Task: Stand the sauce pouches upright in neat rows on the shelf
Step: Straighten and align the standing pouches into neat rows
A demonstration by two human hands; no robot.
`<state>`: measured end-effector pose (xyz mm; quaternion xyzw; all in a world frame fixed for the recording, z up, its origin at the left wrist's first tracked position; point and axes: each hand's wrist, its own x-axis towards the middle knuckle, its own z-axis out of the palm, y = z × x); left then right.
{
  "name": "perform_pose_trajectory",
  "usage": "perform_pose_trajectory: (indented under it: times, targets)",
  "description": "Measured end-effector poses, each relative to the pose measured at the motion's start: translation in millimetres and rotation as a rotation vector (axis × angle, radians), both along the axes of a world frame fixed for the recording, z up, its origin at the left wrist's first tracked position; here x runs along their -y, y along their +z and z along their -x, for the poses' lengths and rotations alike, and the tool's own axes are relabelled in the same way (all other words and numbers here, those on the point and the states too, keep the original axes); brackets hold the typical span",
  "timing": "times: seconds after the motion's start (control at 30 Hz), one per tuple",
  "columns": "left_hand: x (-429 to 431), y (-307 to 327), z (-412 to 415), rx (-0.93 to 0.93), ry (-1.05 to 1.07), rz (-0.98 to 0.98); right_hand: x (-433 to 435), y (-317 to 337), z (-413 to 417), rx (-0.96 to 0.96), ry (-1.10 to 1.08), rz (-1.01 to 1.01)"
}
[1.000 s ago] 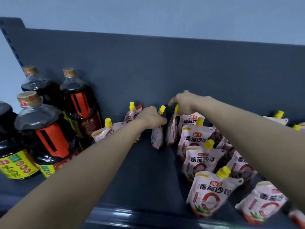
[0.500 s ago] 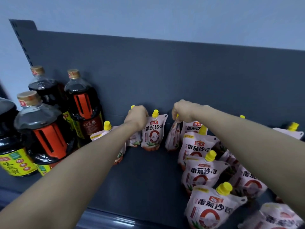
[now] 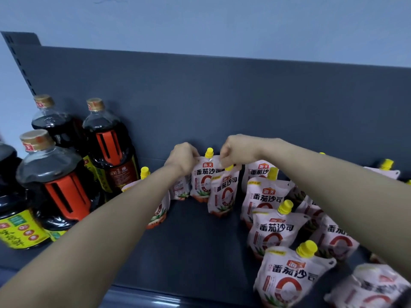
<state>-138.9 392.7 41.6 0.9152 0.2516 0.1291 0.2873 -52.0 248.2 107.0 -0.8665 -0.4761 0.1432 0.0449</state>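
1. A white plastic stand-up sauce pouch with a yellow screw cap, the rear pouch (image 3: 201, 183), stands upright near the back panel of the dark grey metal shelf (image 3: 195, 241). The left hand (image 3: 183, 157) grips its upper left corner with curled fingers.
2. A matching front pouch (image 3: 223, 194) stands just ahead and overlaps the rear pouch's right side. The right hand (image 3: 236, 150) pinches its top beside the cap.
3. The hands are close together but apart, with the rear pouch's cap between them.
4. Both pouches carry a red tag "海天", black "番茄沙司" and a red ring.
5. To the right, a row of matching pouches (image 3: 273, 232) stands upright, running toward the shelf's front edge.
6. To the left stand dark sauce bottles (image 3: 109, 147) with orange-red handles and gold caps. Their labels are unreadable.
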Motion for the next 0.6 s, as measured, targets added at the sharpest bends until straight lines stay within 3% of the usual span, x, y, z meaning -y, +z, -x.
perform_pose_trajectory:
  times: [0.1,0.2,0.33,0.6]
  targets:
    - [0.3,4.5,9.6,0.086,0.068,-0.093,-1.6,4.3,-10.5,0.037,-0.109,-0.115]
    - [6.8,9.3,21.0,0.256,0.064,-0.097,-9.8,0.7,-16.9,0.09,-0.141,-0.086]
    - [26.2,-0.6,25.6,0.061,-0.238,0.219,-23.9,-11.6,-16.4,0.059,-0.102,-0.025]
    - [33.2,-10.9,15.2,-0.002,-0.224,0.152,-32.8,-16.1,-26.3,0.077,-0.089,0.009]
